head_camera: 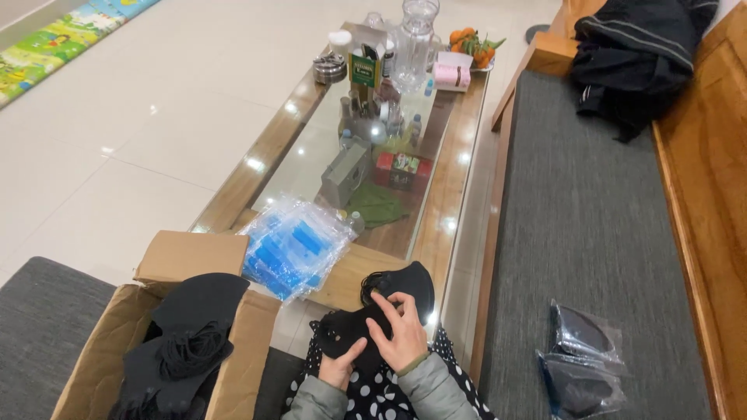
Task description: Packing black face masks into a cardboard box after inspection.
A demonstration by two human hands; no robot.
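**Two hands on a black cloth mask**

The right hand [402, 336] lies flat on top of a soft black cloth face mask [389, 305], fingers spread and pressing down on it. The left hand [340, 372] pinches the mask's lower left edge, with the thumb up against the cloth. The mask sits on the lap, over a black skirt with white dots [373, 397], just at the near end of the long glass-topped wooden table [443, 225].

Right next to the mask, on the table end, is a pile of clear plastic bags with blue print [294, 245]. To the left stands an open brown cardboard box [191, 260] full of more black masks [187, 342]. To the right is a wide grey bench cushion [583, 233], mostly bare, with two bagged black masks [580, 362] lying near its front. The white tiled floor [117, 155] on the left is wide open.
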